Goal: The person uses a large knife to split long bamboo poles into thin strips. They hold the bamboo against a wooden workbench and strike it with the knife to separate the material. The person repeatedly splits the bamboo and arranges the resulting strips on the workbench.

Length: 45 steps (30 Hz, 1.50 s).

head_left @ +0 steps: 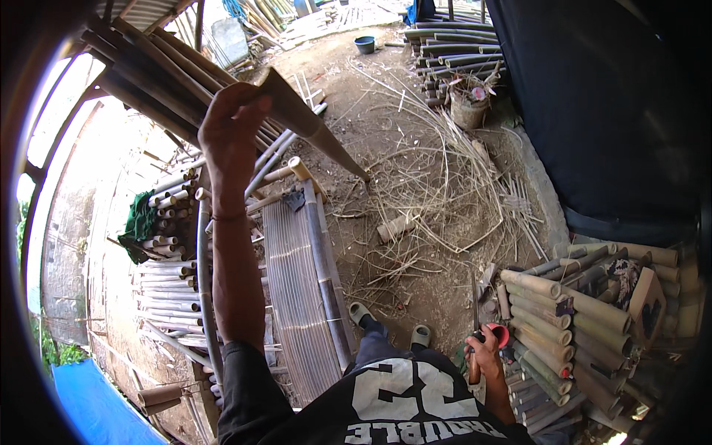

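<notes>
One bamboo pole (317, 135) slants down thru upper ctr, top end at L hand (236, 111), lower end down by dirt floor (345, 96) at edge of pale strips (445, 204). L hand is raised high w/ arm outstretched, fingers curled on pole's upper end. R hand (486, 351) is low, nr body, closed round wooden handle of long-bladed tool (475, 308), blade pointing up/away. Red cup (500, 336) sits just beside R hand, partly hidden by it; can't tell if touching.

L of feet: slatted bamboo bench (297, 297) w/ dark cloth (294, 200) on far end. Further L, stacked poles (172, 297) & green cloth (139, 226) draped nr them. Short bamboo piece (397, 228) lies amid strips. R side: cut bamboo stack (532, 311), cardboard box (647, 308) on/against it, black sheet (608, 111) hanging beyond. Far end: dark bucket (365, 44) on dirt, plus another bamboo pile (454, 52). Blue tarp (96, 404) bottom L.
</notes>
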Each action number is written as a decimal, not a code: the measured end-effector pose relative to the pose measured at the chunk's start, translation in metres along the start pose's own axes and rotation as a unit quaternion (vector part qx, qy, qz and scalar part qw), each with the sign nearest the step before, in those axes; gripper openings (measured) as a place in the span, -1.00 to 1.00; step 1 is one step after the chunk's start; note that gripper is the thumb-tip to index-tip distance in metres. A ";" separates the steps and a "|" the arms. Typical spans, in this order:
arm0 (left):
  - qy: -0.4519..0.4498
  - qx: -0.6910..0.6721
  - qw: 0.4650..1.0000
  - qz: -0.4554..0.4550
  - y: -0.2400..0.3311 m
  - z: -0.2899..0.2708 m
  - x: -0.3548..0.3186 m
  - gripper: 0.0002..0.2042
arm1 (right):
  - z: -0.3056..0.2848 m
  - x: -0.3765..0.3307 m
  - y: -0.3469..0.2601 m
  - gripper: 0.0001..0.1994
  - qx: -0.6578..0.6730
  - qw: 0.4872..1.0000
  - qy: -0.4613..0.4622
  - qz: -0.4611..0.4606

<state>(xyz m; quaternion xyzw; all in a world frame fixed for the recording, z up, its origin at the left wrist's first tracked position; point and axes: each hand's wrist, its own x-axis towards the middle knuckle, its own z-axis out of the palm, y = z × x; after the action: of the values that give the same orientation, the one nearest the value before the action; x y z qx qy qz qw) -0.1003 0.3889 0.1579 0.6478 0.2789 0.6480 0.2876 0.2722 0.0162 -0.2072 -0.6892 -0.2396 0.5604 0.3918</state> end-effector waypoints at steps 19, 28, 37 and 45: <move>-0.157 0.034 0.987 0.003 0.047 0.065 -0.094 -0.77 | 0.066 -0.074 -0.258 -0.62 -0.025 0.889 -0.124 -0.441; -0.165 0.085 0.982 0.030 0.060 0.065 -0.126 -0.78 | 0.109 -0.098 -0.314 -0.70 -0.179 0.784 -0.091 -0.587; 0.024 0.016 0.999 0.019 0.042 -0.004 -0.116 -0.74 | 0.063 -0.077 -0.313 -0.60 -0.094 0.878 -0.060 -0.465; 0.087 0.039 0.995 -0.026 0.029 -0.033 -0.097 -0.74 | 0.026 -0.066 -0.279 -0.60 -0.026 0.925 0.010 -0.378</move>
<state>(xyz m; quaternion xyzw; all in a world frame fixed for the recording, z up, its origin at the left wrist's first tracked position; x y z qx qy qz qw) -0.1339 0.2983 0.1124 0.5921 0.3445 0.6828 0.2540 0.2606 0.1338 0.0556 -0.5629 -0.4934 0.3571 0.5588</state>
